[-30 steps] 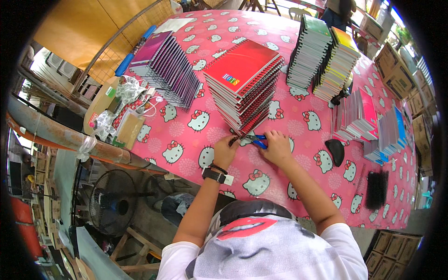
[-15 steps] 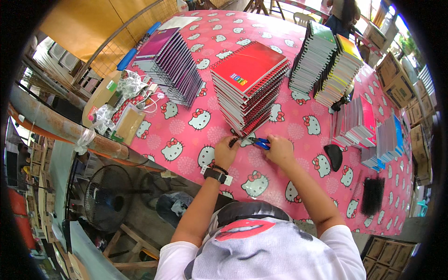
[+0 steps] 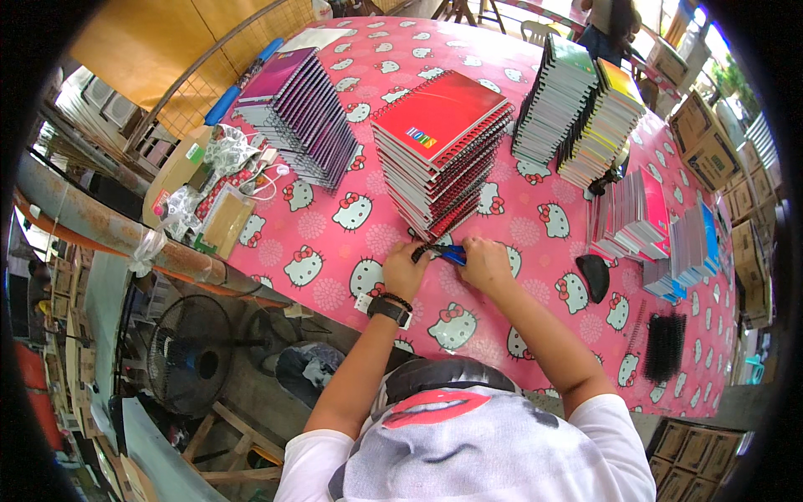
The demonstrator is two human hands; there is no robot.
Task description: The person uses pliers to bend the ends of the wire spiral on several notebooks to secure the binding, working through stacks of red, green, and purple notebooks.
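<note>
At the near corner of a tall stack of red spiral notebooks (image 3: 442,125), my left hand (image 3: 405,272) pinches a small black coil (image 3: 420,252) that looks like binding wire. My right hand (image 3: 487,266) is closed round blue-handled pliers (image 3: 453,254). Their dark jaws point left and meet the coil beside my left fingertips. Whether the jaws are closed on it is too small to tell. Both hands rest low over the pink patterned tablecloth (image 3: 386,327), just in front of the stack.
Purple notebooks (image 3: 288,109) stand far left, beside a tray of bagged bits (image 3: 226,201). Green (image 3: 556,96) and yellow notebooks (image 3: 604,125) stand far right, pink (image 3: 642,213) and blue ones (image 3: 690,247) nearer. A black pouch (image 3: 593,278) and black coils (image 3: 666,347) lie to the right.
My right hand has moved left with the pliers, bringing their jaws up to the coil at my left fingers. My left hand has barely moved. The view has shifted slightly.
</note>
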